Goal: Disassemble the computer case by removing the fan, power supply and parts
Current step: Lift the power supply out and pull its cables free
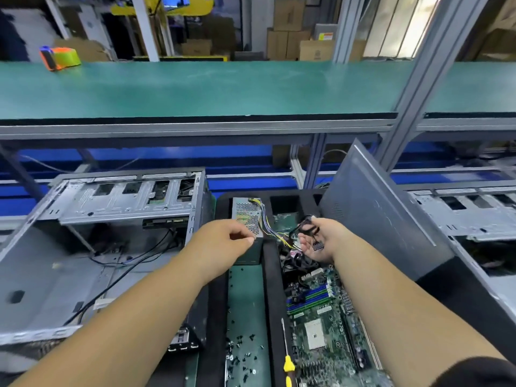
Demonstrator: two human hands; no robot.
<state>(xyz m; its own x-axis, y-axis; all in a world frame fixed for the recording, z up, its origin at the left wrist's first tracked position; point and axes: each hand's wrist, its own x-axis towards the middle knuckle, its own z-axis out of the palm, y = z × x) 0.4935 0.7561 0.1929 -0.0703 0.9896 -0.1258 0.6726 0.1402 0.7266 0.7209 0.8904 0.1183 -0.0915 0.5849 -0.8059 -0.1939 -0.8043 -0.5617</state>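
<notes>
An orange-and-green tape dispenser [59,58], perhaps, sits on the green shelf [223,88]; cardboard boxes [289,37] stand behind.

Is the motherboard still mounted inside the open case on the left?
No: the motherboard lies in the black tray right of the case.

No text, brand or number can be read. A white and orange label [326,36] is seen on a grey box [325,32] far behind, but its print is too small and blurred.
</notes>
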